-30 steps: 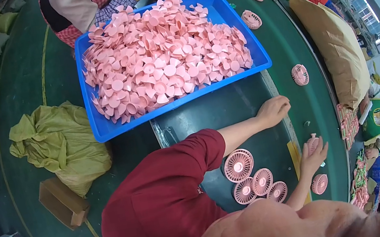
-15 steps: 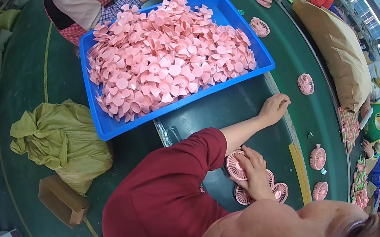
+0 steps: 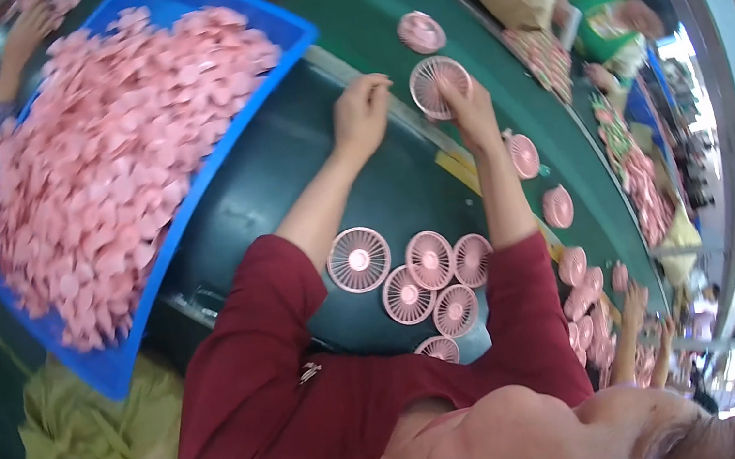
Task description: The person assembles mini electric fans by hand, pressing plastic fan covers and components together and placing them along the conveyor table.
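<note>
My right hand (image 3: 476, 117) grips a pink round fan grille (image 3: 433, 85) by its rim, at the edge of the green conveyor belt. Left of it, my left hand (image 3: 360, 121) is closed near the belt's edge, its fingers bent together; whatever they hold, if anything, is hidden. Between my forearms, several pink fan grilles lie on the dark worktop, one a little apart (image 3: 359, 259) from a touching group (image 3: 430, 260). A blue tray (image 3: 167, 198) heaped with pink fan blades (image 3: 128, 154) stands at the left.
Pink fan parts (image 3: 421, 31) sit spaced along the belt (image 3: 472, 44), piling up at the lower right by other people's hands (image 3: 635, 305). Across the belt is a person in a green vest (image 3: 603, 31). Another person's hand (image 3: 30, 31) is beyond the tray. A yellow-green sack (image 3: 78, 428) lies lower left.
My right hand has moved from the grilles on the worktop to the belt's edge, carrying one grille. My left hand stays near the belt's edge. The whole view has turned to the right.
</note>
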Demonstrator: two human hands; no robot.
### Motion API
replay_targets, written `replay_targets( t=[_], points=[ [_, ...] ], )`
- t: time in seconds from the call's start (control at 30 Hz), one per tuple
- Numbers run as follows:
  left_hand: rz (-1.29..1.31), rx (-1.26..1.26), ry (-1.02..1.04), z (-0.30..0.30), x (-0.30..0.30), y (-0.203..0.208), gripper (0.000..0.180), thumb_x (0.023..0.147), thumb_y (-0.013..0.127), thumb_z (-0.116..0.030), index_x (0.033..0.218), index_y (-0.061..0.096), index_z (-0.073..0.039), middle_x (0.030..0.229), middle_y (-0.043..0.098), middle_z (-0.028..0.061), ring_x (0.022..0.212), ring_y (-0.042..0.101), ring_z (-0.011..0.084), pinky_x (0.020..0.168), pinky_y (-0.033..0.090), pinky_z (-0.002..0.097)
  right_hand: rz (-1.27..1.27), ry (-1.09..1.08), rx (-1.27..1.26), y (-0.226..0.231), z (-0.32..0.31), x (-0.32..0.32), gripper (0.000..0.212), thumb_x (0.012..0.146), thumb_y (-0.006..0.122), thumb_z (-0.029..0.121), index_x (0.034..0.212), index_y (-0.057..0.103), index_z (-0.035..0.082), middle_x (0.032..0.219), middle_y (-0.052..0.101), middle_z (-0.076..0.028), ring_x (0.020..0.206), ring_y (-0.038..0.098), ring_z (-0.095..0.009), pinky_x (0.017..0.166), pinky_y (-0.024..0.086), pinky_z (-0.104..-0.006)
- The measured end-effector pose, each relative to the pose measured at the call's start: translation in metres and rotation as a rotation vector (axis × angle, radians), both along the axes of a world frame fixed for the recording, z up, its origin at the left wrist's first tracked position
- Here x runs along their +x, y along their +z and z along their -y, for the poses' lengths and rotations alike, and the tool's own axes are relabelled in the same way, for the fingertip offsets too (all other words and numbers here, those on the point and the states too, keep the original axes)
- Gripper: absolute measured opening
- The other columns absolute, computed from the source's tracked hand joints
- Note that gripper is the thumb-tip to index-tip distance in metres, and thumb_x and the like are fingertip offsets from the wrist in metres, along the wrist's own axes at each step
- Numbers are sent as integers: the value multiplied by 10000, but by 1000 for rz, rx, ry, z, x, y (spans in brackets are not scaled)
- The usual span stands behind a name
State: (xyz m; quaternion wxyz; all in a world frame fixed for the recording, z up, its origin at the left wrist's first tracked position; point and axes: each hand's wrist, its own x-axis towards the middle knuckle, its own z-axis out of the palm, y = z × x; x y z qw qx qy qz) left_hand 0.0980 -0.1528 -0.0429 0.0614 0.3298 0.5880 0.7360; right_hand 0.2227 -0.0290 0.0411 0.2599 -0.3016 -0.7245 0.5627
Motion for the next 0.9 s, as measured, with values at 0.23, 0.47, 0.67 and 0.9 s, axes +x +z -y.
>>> replay_targets(
  t=[0.23, 0.47, 0.67, 0.9],
  points=[
    [-38, -2, -15, -3, 14, 7, 135, 909, 550, -100, 955, 651, -23, 984, 674, 159, 905, 655, 333, 787, 526, 403, -153, -289, 249, -30, -135, -48, 449, 843, 703, 168, 1214, 592, -58, 1045, 674, -146, 875, 673, -222, 729, 579, -338],
    [-84, 12, 27, 4, 18, -8, 113, 894, 551, -93, 931, 634, -27, 990, 667, 150, 867, 644, 320, 751, 515, 397, 591, -280, 1099, -63, -160, -66, 449, 922, 567, 395, 1282, 610, 130, 1181, 639, -232, 1111, 593, -405, 918, 484, -490],
    [-70, 23, 17, 6, 18, -1, 99, 873, 562, -79, 931, 605, -13, 892, 638, 139, 769, 641, 281, 703, 507, 375, 469, -161, 1015, -87, -172, -55, 514, 979, 488, 441, 1377, 525, 117, 1280, 566, -262, 1200, 513, -439, 1032, 408, -471],
    [-87, 17, 25, 1, 14, -2, 100, 867, 580, -73, 943, 612, -17, 885, 636, 128, 745, 635, 249, 700, 506, 354, 481, -94, 1116, -53, -139, -38, 606, 909, 635, 431, 1335, 541, 10, 1208, 607, -250, 1110, 589, -374, 953, 478, -433]
  ],
)
